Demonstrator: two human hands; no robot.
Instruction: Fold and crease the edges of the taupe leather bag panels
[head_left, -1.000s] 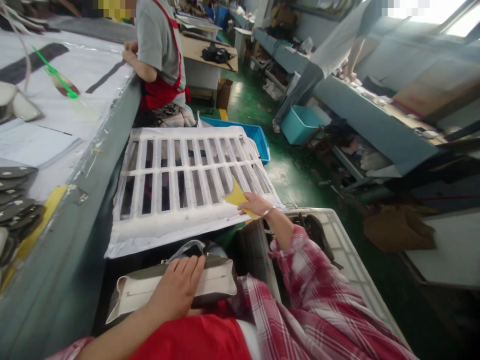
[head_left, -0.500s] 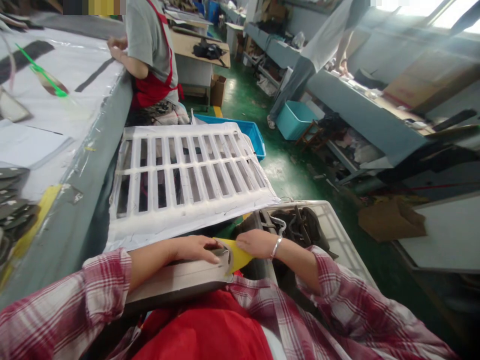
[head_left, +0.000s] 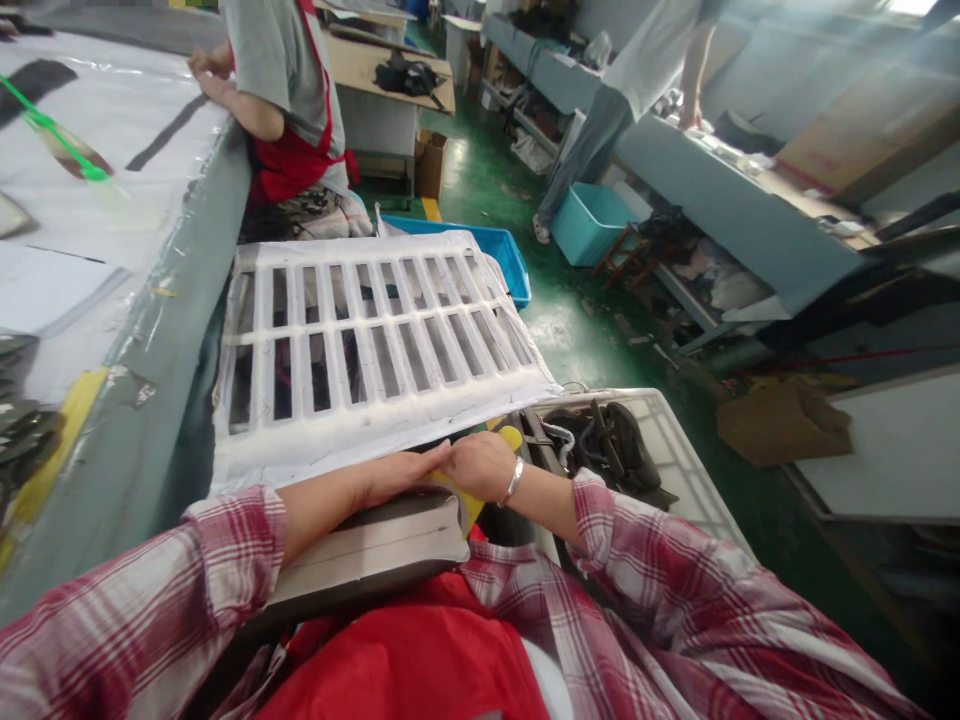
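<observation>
On my lap lies a long padded piece (head_left: pixel 375 548) with a cream face and dark edges; its kind is unclear. My left hand (head_left: pixel 394 475) rests along its upper edge, fingers stretched out, their tips touching my right hand. My right hand (head_left: pixel 480 467) is closed on a flat yellow piece (head_left: pixel 471 508) at the right end of the padded piece. A rounded yellow end also sticks out above my right knuckles. My right fingertips are hidden behind the hand.
A white slotted rack (head_left: pixel 375 325) stands just ahead. Dark bags (head_left: pixel 611 450) sit in a pale crate (head_left: pixel 690 480) at right. A long covered table (head_left: pixel 161 270) runs along the left, where a co-worker (head_left: pixel 281 90) sits. Another person stands by the right bench (head_left: pixel 720 220).
My right hand has moved left and up, closing in on my left hand. My left fingers have straightened and lifted slightly. The yellow piece is now mostly covered.
</observation>
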